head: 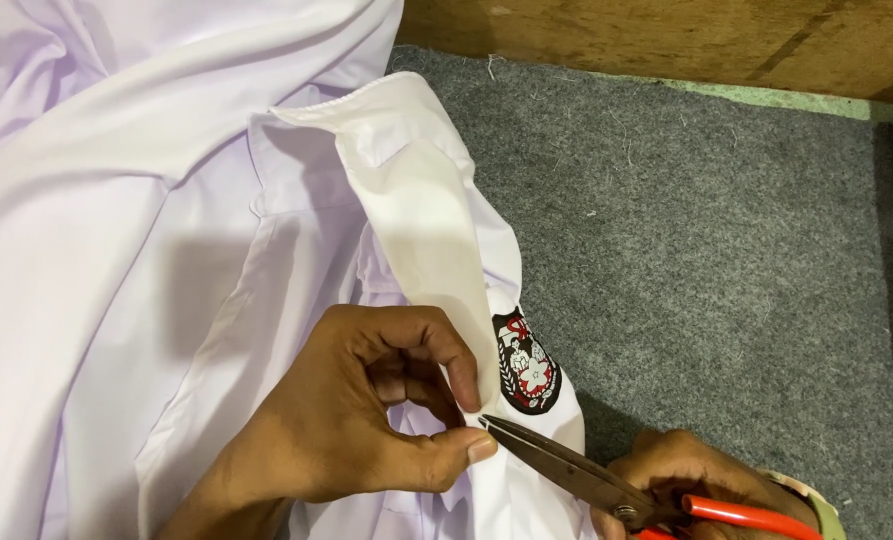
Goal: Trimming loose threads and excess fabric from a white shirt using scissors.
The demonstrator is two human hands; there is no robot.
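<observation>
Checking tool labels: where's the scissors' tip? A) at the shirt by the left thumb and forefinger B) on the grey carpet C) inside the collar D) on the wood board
A: the scissors, held in the right hand, point their tip at the white shirt, right where the left hand pinches the cloth, just below the badge.

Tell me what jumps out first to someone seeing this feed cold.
The scissors at bottom centre, red-handled in the right hand, point their tips at the white shirt where the left hand pinches the cloth. Just right of that pinch sits a black, red and white embroidered badge. The shirt spreads over the left half, lying on a grey felt-like mat.
</observation>
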